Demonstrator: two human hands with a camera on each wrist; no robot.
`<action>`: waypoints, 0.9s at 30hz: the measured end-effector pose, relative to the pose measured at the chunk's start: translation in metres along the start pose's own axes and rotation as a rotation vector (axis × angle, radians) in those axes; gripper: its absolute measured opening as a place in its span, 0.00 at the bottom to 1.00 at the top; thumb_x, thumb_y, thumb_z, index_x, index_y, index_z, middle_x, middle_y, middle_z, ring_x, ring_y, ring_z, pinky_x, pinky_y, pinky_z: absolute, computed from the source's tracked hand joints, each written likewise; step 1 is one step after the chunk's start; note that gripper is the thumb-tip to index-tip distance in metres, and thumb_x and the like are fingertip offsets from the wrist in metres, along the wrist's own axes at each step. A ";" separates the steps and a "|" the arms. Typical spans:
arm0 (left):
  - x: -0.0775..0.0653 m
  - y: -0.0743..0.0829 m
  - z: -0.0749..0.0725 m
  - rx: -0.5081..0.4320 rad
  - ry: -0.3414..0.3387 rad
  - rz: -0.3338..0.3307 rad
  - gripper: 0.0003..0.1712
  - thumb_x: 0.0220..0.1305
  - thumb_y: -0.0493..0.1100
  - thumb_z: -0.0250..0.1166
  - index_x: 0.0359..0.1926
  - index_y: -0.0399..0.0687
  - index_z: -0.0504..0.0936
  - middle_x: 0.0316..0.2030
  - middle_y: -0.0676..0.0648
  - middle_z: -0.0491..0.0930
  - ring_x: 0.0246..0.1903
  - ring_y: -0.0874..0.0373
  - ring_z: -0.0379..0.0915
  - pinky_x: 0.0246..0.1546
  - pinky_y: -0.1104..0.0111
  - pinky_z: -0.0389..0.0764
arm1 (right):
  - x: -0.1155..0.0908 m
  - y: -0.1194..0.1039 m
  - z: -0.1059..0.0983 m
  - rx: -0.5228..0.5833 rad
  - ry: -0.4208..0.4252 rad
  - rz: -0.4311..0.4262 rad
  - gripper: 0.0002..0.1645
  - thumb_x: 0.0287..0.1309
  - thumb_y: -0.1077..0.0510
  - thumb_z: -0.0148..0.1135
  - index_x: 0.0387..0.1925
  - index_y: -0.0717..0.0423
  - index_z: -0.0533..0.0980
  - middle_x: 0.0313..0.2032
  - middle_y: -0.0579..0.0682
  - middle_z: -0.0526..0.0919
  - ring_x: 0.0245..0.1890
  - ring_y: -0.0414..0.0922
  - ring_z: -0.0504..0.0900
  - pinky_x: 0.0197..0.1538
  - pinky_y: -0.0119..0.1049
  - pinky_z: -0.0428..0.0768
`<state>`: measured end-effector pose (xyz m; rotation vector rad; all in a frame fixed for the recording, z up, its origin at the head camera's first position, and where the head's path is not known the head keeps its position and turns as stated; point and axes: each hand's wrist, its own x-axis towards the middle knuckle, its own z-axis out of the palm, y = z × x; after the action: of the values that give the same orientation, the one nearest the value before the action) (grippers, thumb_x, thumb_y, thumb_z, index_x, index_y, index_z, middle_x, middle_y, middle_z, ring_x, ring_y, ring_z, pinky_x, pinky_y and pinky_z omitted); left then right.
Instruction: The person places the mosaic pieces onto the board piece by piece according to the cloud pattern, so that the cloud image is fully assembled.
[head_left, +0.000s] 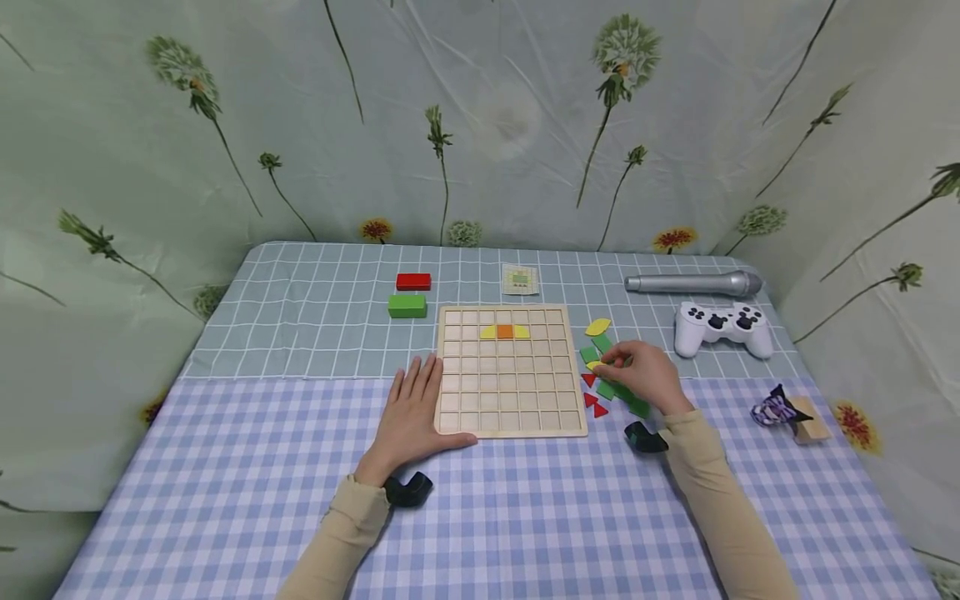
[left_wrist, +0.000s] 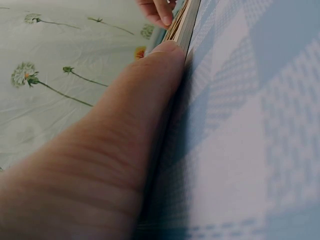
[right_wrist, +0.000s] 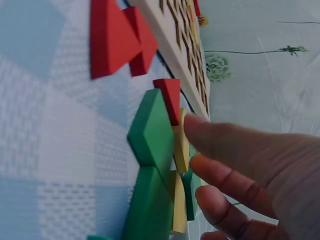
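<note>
A square wooden grid board (head_left: 512,392) lies on the table, an orange square (head_left: 505,332) flanked by two yellow pieces near its top. My left hand (head_left: 408,425) is spread flat, fingers along the board's left edge and thumb (left_wrist: 160,57) at its lower left corner. Right of the board, my right hand (head_left: 647,375) pinches a yellow piece (right_wrist: 181,142) with thumb and fingertips, low over the loose pieces. Around it lie several green pieces (right_wrist: 152,122), several red triangles (right_wrist: 112,40) and a yellow leaf-shaped piece (head_left: 597,327). Fingers partly cover the pile.
Behind the board are a red block (head_left: 413,282), a green block (head_left: 407,307) and a small pattern card (head_left: 520,279). At the right are a silver microphone (head_left: 693,284), a white game controller (head_left: 722,328) and a purple-black item (head_left: 776,410) by a wooden block (head_left: 812,422).
</note>
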<state>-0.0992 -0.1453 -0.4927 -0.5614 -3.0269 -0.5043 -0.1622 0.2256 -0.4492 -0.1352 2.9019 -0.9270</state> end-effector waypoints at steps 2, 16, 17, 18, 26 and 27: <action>0.000 0.000 0.000 0.003 -0.001 0.001 0.72 0.43 0.81 0.57 0.74 0.38 0.43 0.73 0.41 0.41 0.72 0.47 0.29 0.68 0.55 0.32 | 0.000 -0.001 0.001 -0.021 -0.004 0.002 0.15 0.50 0.51 0.72 0.34 0.58 0.83 0.24 0.47 0.75 0.24 0.46 0.69 0.25 0.36 0.64; 0.000 -0.001 0.000 -0.002 0.008 0.006 0.71 0.43 0.81 0.58 0.74 0.39 0.42 0.73 0.41 0.41 0.71 0.47 0.29 0.68 0.55 0.32 | 0.002 -0.008 0.001 -0.096 -0.024 0.001 0.15 0.51 0.53 0.71 0.35 0.60 0.80 0.31 0.52 0.78 0.27 0.48 0.72 0.29 0.39 0.69; 0.000 -0.001 0.000 -0.004 0.011 0.007 0.72 0.43 0.81 0.58 0.74 0.39 0.43 0.73 0.41 0.41 0.71 0.47 0.29 0.68 0.55 0.32 | 0.002 -0.008 0.002 -0.084 -0.024 -0.003 0.14 0.51 0.54 0.71 0.34 0.59 0.79 0.31 0.52 0.79 0.27 0.48 0.73 0.29 0.39 0.69; 0.000 -0.001 0.000 -0.007 0.009 0.006 0.72 0.43 0.81 0.58 0.74 0.39 0.43 0.73 0.41 0.41 0.71 0.47 0.29 0.68 0.55 0.32 | 0.002 -0.007 0.002 -0.067 -0.022 -0.004 0.13 0.50 0.54 0.71 0.33 0.59 0.78 0.31 0.52 0.79 0.27 0.48 0.73 0.30 0.39 0.69; 0.001 -0.001 0.001 -0.006 -0.003 0.010 0.71 0.43 0.81 0.58 0.74 0.39 0.42 0.73 0.41 0.40 0.71 0.48 0.28 0.68 0.55 0.31 | -0.004 -0.008 0.005 0.067 0.059 -0.009 0.12 0.50 0.57 0.71 0.31 0.58 0.76 0.28 0.52 0.79 0.26 0.48 0.70 0.28 0.37 0.66; 0.001 -0.001 0.001 -0.005 -0.002 0.009 0.72 0.43 0.81 0.58 0.74 0.39 0.42 0.73 0.41 0.40 0.71 0.48 0.28 0.68 0.55 0.31 | -0.004 -0.009 0.006 0.091 0.081 -0.028 0.11 0.50 0.58 0.72 0.31 0.58 0.77 0.28 0.52 0.79 0.25 0.47 0.69 0.27 0.37 0.65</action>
<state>-0.1000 -0.1454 -0.4937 -0.5763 -3.0240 -0.5112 -0.1573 0.2153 -0.4483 -0.1348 2.9317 -1.0922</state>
